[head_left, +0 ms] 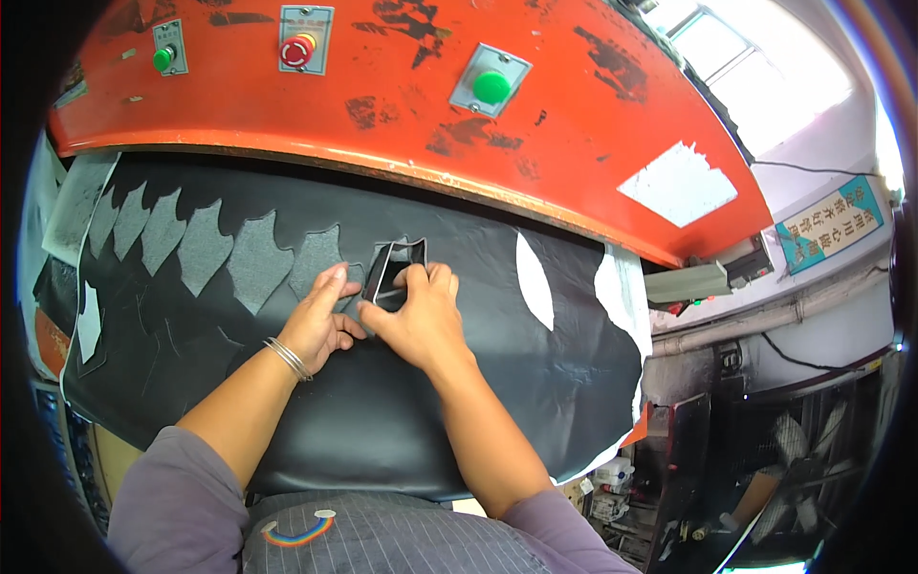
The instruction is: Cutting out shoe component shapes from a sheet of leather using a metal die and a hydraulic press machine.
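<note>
In my right hand (pixel 421 311) is a metal cutting die (pixel 384 271), a thin-walled hollow frame. The hand's fingers close on its right side, and the die tilts over the black sheet material (pixel 402 411). My left hand (pixel 325 311) is just left of it, thumb and fingers curled around the edge of a small dark cut piece (pixel 355 277). That piece is partly hidden by the fingers. A row of pointed cut-outs (pixel 260 263) runs leftward from my hands, grey showing through them.
Beyond the sheet spans an orange machine beam (pixel 382 105) with a red stop button (pixel 297 50) and a green button (pixel 491 87). A pale leaf-shaped opening (pixel 534 282) lies at right. A machine part (pixel 688 284) juts out beside a wall pipe (pixel 765 320).
</note>
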The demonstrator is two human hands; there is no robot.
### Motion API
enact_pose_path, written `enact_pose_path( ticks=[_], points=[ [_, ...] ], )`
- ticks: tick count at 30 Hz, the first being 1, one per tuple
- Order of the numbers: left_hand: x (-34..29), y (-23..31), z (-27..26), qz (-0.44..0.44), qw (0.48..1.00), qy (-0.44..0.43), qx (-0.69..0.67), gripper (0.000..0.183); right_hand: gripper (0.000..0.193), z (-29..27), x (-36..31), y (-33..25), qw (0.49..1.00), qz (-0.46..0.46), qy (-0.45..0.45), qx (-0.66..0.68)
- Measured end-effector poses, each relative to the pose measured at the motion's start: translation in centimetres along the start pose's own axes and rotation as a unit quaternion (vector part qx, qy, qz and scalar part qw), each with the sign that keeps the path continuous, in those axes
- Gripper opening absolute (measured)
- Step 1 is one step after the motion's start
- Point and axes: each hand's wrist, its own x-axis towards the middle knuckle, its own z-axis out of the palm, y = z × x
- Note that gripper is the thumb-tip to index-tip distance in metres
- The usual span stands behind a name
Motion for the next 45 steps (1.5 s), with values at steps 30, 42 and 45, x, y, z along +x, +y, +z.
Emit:
enact_pose_path(
  ticks=[30, 42, 45],
  points=[
    [-12.0, -4.0, -8.7, -0.176, 0.928, -0.123, 0.303, 0.015, 0.066, -4.6, -4.3, 6.6, 0.994, 0.09, 0.042, -0.042],
    [-14.1, 3.4, -14.4, 0.052, 0.685, 0.144, 0.712, 0.042, 0.067, -1.2, -1.2, 3.7, 0.98, 0.089, -0.009, -0.175],
    [-11.3, 4.6, -11.1, 0.233, 0.746, 0.129, 0.61, 0.029, 0.07, -1.9, -1.5, 4.1, 0.979, 0.088, -0.001, -0.186]
  ],
)
